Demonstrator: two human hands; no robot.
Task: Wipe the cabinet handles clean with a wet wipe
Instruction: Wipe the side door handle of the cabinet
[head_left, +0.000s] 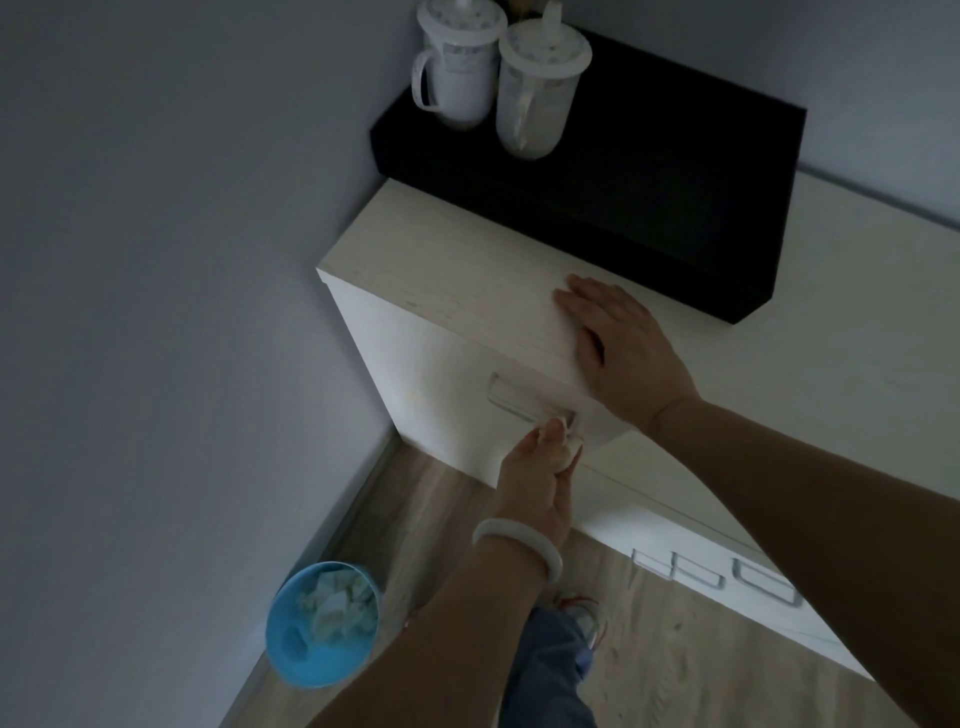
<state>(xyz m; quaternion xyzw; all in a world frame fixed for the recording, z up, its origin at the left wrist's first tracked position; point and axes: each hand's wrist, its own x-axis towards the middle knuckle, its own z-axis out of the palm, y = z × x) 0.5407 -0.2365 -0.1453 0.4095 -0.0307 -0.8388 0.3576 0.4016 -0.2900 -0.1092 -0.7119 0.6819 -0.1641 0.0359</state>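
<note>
The left hand (537, 475) has its fingers (545, 434) curled tight around a bunched wet wipe (567, 451), pressing it against the right end of the metal cabinet handle (524, 402) on the pale cabinet front (415, 374); a white bangle (519, 545) sits on that wrist. The right hand (618, 348) lies flat, fingers spread and holding nothing, on the light wood counter (441, 260) just above the handle. More handles (675, 571) show on the lower cabinet to the right. At the back of the counter a black box (675, 171) carries two lidded clear mugs (498, 78), side by side and touching; their contents are hard to make out in the dim light, and any printing on them is too faint to read. On the wood floor (675, 665) by the wall stands a blue wastebasket (317, 649) (crumpled pale wipes or tissues inside it).
</note>
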